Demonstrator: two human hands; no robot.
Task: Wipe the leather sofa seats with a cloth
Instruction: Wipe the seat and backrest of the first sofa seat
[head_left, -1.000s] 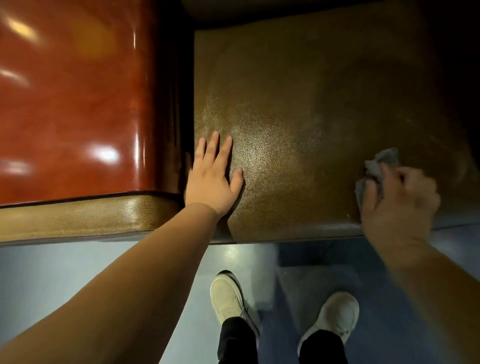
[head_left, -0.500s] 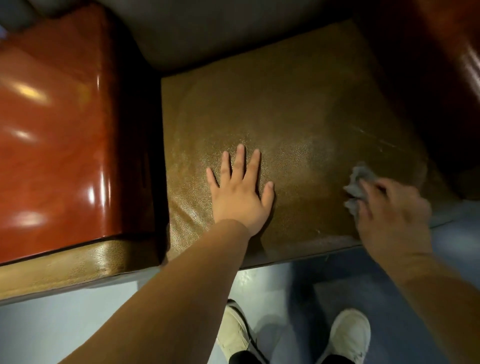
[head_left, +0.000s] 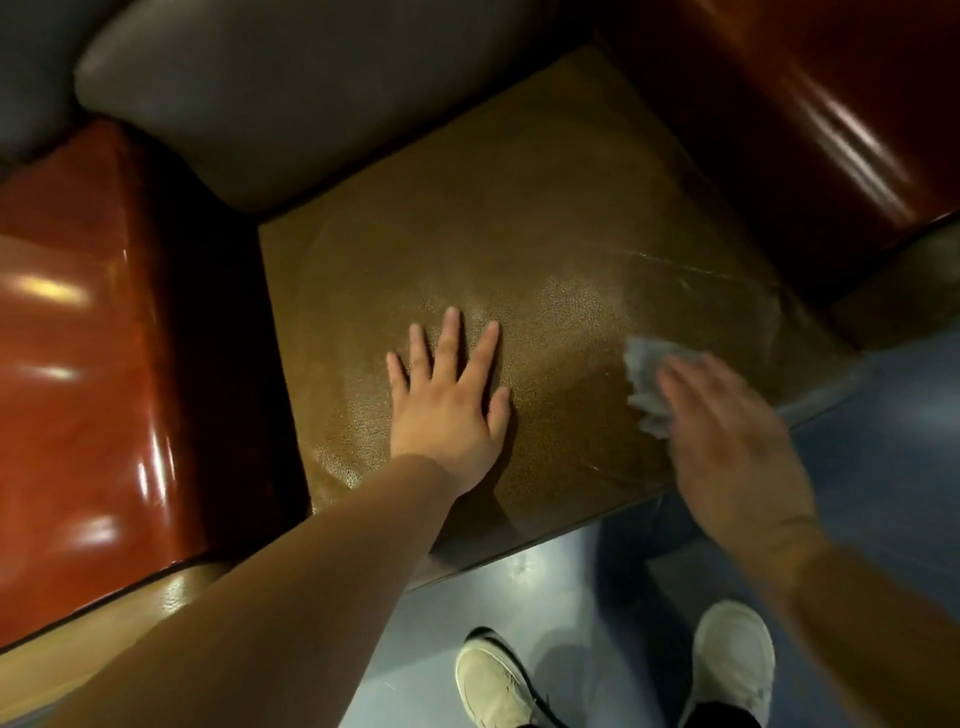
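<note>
Right hand (head_left: 727, 436): blurred, over the near right corner of the seat cushion (head_left: 519, 249). Fingers look extended across a pale grey cloth (head_left: 644, 384), pressing it flat to the leather rather than balling it; blur keeps me from being sure of the thumb. Cloth is crumpled and sticks out from under the fingertips toward the cushion's middle.

Left hand (head_left: 447, 400): flat, fingers straight and slightly spread, palm down on the cushion near its front edge, left of centre. Holds nothing; reads as a brace while leaning in.

Seat: brown pebbled leather. A lighter, hazy patch with faint streak lines lies on the right part of the cushion, just beyond the cloth; could be a damp wiped zone or just glare, cannot tell which. Left and rear parts of the cushion show no such sheen.

Surroundings: glossy red-brown armrest (head_left: 78, 389) to the left, another (head_left: 831, 104) at upper right, grey back cushion (head_left: 311, 93) behind the seat. Blue floor (head_left: 883, 467) below, pale shoes (head_left: 493, 686) at the frame bottom.

Progress, as judgement: wiping is under way on this seat, right front area only. Left to do: the centre under the bracing hand, the left strip, the rear by the backrest. Other seats are out of frame, status unknown
</note>
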